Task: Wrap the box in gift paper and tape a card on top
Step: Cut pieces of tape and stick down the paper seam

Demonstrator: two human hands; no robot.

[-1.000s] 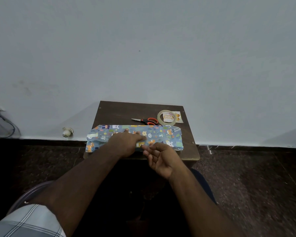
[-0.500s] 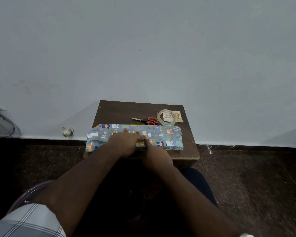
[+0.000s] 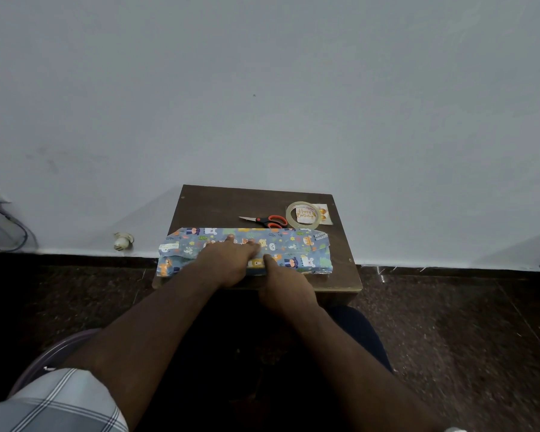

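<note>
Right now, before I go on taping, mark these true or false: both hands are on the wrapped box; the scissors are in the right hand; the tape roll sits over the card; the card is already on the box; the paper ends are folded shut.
1. Both hands are on the box. True: the left hand lies flat on top and the right hand presses its near side.
2. The scissors are in the right hand. False: they lie on the table.
3. The tape roll sits over the card. True.
4. The card is on the box. False: it lies behind it.
5. The paper ends are folded shut. False: the paper sticks out at both ends.
</note>
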